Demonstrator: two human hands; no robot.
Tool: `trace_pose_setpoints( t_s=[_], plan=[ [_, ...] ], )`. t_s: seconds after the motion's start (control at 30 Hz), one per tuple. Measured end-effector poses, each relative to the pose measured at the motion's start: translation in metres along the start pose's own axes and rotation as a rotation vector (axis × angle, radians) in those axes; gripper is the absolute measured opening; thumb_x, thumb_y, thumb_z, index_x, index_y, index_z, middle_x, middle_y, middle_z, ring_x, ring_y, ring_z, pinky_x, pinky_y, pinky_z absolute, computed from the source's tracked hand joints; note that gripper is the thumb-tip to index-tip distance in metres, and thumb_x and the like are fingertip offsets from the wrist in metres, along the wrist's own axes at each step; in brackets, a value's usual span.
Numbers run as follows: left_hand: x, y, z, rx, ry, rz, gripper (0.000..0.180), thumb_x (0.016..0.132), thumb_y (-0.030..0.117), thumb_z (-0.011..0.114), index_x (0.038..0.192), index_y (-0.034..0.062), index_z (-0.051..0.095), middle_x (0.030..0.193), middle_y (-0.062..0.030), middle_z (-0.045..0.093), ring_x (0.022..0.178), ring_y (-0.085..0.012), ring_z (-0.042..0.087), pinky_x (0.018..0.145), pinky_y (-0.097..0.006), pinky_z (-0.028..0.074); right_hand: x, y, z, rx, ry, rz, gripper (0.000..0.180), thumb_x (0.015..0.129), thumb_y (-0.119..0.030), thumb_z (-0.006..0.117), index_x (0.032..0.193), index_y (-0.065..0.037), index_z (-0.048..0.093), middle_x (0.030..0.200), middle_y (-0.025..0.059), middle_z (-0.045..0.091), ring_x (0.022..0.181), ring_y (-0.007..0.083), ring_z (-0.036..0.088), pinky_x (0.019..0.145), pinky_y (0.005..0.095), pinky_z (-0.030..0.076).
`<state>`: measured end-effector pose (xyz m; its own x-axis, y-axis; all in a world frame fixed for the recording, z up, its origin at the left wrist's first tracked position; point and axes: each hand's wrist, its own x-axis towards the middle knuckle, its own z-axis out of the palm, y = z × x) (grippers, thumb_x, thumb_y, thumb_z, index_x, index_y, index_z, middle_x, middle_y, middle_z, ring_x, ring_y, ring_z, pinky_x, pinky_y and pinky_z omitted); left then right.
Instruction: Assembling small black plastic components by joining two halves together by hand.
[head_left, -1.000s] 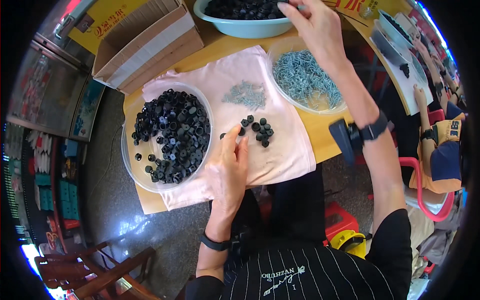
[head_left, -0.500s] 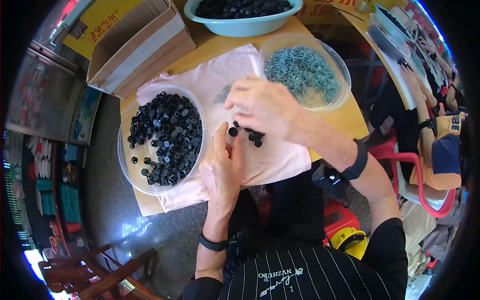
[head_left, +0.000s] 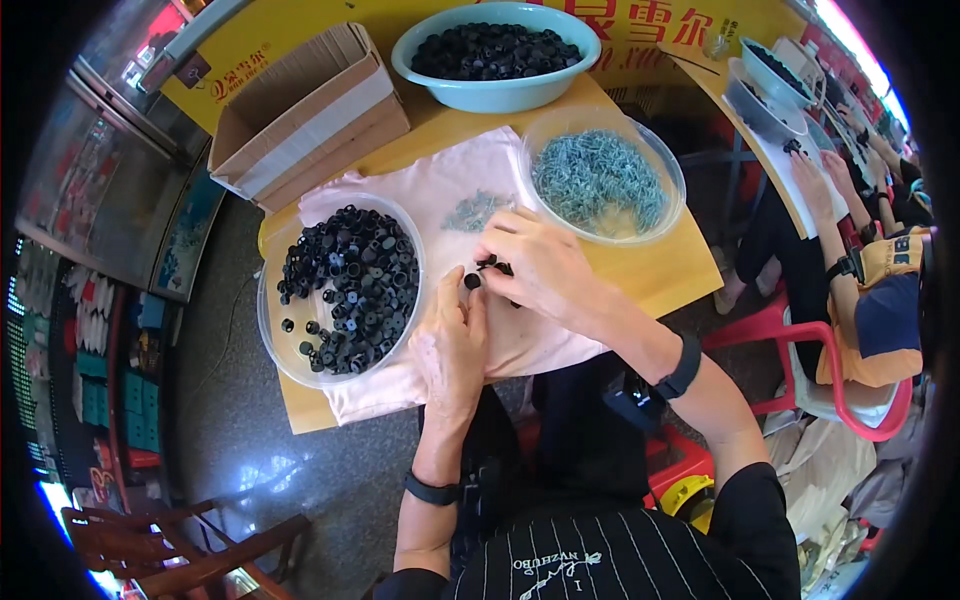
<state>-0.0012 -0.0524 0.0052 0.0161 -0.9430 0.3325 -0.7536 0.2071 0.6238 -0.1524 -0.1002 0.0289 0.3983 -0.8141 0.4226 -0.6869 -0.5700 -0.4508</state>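
A small black round cap point(head_left: 473, 281) is pinched between the thumb and fingertips of my left hand point(head_left: 447, 352), just above the pink cloth point(head_left: 405, 178). My right hand point(head_left: 535, 262) hovers over the cloth beside it, fingers curled and close together. Under and beside those fingers lie a few small black plastic pieces point(head_left: 496, 264); whatever the right fingertips hold is hidden. A loose heap of small silvery screws point(head_left: 474, 211) rests on the cloth beyond my hands. To the left, black caps and rings point(head_left: 350, 270) fill much of a clear round tub point(head_left: 264, 325).
Another clear tub point(head_left: 680, 195) holds many silvery screws. Behind stand a pale blue basin point(head_left: 490, 95) of black parts and an open cardboard box point(head_left: 325, 130). A pink-red chair point(head_left: 840, 370) and other people working at a table point(head_left: 740, 115) are at the right.
My right hand has come down from above the screw heap toward the black pieces beside my left hand. The left hand keeps its cap. The whole view has shifted slightly.
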Motion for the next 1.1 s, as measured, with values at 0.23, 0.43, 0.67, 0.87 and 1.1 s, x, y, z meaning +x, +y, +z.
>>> trace_pose_setpoints(
  t_s=[0.23,0.43,0.67,0.87,1.1],
  plan=[
    [0.003,-0.006,0.003,-0.025,0.087,0.096,0.027,0.087,0.013,0.068,0.113,0.0052,0.064,0.061,-0.0115,0.052,0.050,-0.0224,0.049,0.052,-0.036,0.042,-0.038,-0.019,-0.030,0.146,0.045,0.158,0.010,0.076,-0.009,0.067,0.085,-0.006,0.063,0.085,0.0072,0.060,0.083,0.0263,0.062,0.072,0.0358,0.050],
    [0.000,-0.001,0.000,-0.171,0.061,0.035,0.025,0.089,0.011,0.067,0.113,0.0042,0.064,0.064,-0.0056,0.055,0.053,-0.0132,0.046,0.051,-0.029,0.040,-0.066,-0.020,-0.040,0.295,0.018,0.343,0.012,0.078,-0.007,0.069,0.088,-0.004,0.063,0.084,0.0084,0.061,0.075,0.0227,0.063,0.065,0.0313,0.052],
    [-0.033,0.035,-0.021,-0.956,-0.382,-0.415,0.024,0.094,0.017,0.064,0.110,-0.0006,0.063,0.085,-0.0009,0.064,0.067,-0.0068,0.058,0.057,-0.018,0.045,-0.078,-0.033,-0.034,0.362,0.234,0.253,0.020,0.075,0.001,0.072,0.093,-0.004,0.067,0.085,0.0080,0.064,0.075,0.0226,0.064,0.064,0.0307,0.052],
    [-0.029,0.029,-0.018,-1.231,-0.469,-0.525,0.018,0.094,0.015,0.061,0.101,-0.0008,0.061,0.077,-0.0054,0.064,0.061,-0.0095,0.059,0.050,-0.019,0.044,-0.082,-0.039,-0.031,0.279,0.279,0.120,0.025,0.074,0.000,0.073,0.098,-0.005,0.068,0.086,0.0079,0.064,0.078,0.0242,0.064,0.068,0.0320,0.052],
    [0.000,0.019,-0.036,-1.267,-0.782,-0.555,0.015,0.089,0.009,0.064,0.101,-0.0007,0.062,0.080,-0.0031,0.063,0.062,-0.0072,0.059,0.049,-0.019,0.044,-0.079,-0.031,-0.049,0.649,0.117,0.152,0.023,0.082,0.004,0.067,0.104,-0.003,0.067,0.092,0.0093,0.063,0.079,0.0210,0.065,0.070,0.0278,0.052]
  ],
)
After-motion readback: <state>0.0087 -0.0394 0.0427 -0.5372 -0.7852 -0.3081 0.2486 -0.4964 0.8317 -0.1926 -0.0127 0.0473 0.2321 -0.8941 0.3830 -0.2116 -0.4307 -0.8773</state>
